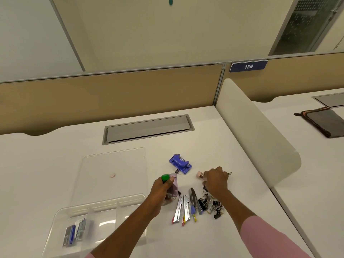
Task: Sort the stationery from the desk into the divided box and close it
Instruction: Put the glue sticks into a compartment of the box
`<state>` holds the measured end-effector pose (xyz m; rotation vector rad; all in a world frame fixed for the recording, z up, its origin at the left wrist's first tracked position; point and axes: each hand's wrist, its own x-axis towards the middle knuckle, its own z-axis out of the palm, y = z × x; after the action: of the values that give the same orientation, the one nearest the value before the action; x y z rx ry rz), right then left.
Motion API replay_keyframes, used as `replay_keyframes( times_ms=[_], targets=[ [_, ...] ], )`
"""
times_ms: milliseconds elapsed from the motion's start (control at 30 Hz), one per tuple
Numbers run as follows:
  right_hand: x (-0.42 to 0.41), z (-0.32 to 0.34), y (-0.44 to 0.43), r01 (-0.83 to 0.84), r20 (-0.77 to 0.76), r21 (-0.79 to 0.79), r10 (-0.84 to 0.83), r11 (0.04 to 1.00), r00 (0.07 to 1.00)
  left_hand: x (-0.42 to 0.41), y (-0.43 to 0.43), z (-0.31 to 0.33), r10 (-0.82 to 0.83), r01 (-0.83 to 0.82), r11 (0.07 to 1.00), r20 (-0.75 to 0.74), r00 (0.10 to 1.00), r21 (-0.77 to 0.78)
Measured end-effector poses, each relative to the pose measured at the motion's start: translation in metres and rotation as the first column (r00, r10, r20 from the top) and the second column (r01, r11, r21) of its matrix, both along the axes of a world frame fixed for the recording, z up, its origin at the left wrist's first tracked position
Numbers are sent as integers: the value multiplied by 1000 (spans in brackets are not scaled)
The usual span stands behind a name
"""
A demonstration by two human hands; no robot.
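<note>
The divided box (89,220) is set at the near left of the desk (37,164), with its lid (119,161) laid flat behind it. Staplers (183,207) are lined up to the right of the box, binder clips (216,206) heaped just right of them, and a hole punch (180,163) is placed farther back.

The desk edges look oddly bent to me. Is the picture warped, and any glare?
Head view: yes, the wide lens bends the desk and partition edges; light is soft, shadows faint; glare streaks the clear box; the clips look slightly blurred.
</note>
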<state>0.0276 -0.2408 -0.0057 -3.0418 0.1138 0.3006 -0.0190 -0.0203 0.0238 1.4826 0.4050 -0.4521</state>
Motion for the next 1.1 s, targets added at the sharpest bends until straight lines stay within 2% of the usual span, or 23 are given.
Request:
replay_keyframes(
  times_ms=[100, 167, 200, 267, 333, 400, 500, 567, 667, 800, 867, 1000, 1100],
  targets=[
    [-2, -3, 3, 58, 11, 131, -60, 990, 998, -2, 1, 3, 3, -3, 1000, -4, 1000, 7],
    [-2, -1, 8, 176, 36, 346, -201, 922, 979, -3, 1, 6, -1, 1, 1000, -3, 1000, 10],
    [-4, 4, 13, 234, 17, 474, -275, 849, 961, -3, 2, 7, 3, -3, 1000, -3, 1000, 8],
    [-8, 20, 26, 299, -89, 733, -350, 611, 933, -5, 3, 11, 19, -19, 1000, 15, 1000, -5],
    [-18, 37, 41, 300, -188, 876, -308, 376, 933, -7, 6, 15, 30, -30, 999, 46, 998, -18],
    [-29, 49, 54, 301, -240, 922, -252, 245, 938, -12, 10, 20, 35, -34, 999, 76, 997, -13],
    [-45, 62, 75, 322, -294, 936, -189, 145, 937, -22, 24, 27, 71, -70, 998, 80, 994, -4],
    [-55, 67, 90, 332, -315, 937, -148, 110, 937, -30, 36, 29, 70, -69, 998, 86, 994, -13],
    [-67, 70, 112, 349, -341, 931, -81, 105, 936, -43, 59, 34, 72, -75, 997, 104, 992, 20],
    [-82, 69, 148, 342, -344, 925, -17, 164, 939, -66, 91, 41, 38, -45, 998, 154, 987, 45],
    [-92, 69, 167, 336, -343, 929, 22, 156, 939, -79, 106, 43, 36, -45, 997, 159, 987, 56],
    [-114, 65, 201, 306, -331, 933, 119, 189, 936, -105, 137, 45, 82, -91, 994, 134, 988, 63],
    [-132, 57, 228, 315, -347, 924, 127, 218, 929, -126, 163, 45, 112, -120, 991, 116, 987, 65]
  ],
)
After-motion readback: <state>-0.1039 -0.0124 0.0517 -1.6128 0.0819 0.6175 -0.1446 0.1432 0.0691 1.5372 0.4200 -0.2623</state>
